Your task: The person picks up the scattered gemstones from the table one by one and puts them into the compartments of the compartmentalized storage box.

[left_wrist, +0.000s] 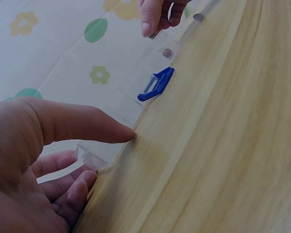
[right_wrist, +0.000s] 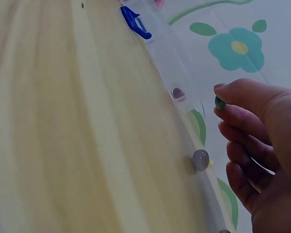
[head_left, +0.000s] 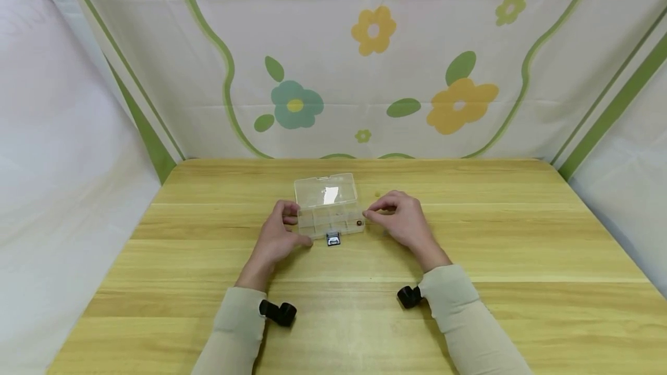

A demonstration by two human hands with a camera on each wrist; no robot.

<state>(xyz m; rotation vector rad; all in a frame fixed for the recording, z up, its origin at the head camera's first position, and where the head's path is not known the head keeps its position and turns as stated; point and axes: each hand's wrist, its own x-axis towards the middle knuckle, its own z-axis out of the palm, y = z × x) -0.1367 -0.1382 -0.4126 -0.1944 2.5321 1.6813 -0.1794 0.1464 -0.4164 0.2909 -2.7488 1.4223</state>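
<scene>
A clear plastic compartment box (head_left: 323,220) sits on the table with its lid (head_left: 325,191) raised at the back. My left hand (head_left: 273,237) grips the box's left end, thumb at the front edge and fingers along the side. Over the right end, my right hand (head_left: 405,221) pinches a small green bead (right_wrist: 220,103) between thumb and forefinger. A dark reddish bead (head_left: 359,223) lies in a right-end compartment. The blue clasp (left_wrist: 156,84) hangs at the front. In the right wrist view, a grey bead (right_wrist: 201,160) rests on the table beyond the box.
A yellowish bead (head_left: 377,194) lies on the wooden table (head_left: 344,317) behind my right hand. Part of another bead (right_wrist: 224,231) shows at the bottom of the right wrist view. A flowered cloth (head_left: 333,45) hangs along the table's back edge.
</scene>
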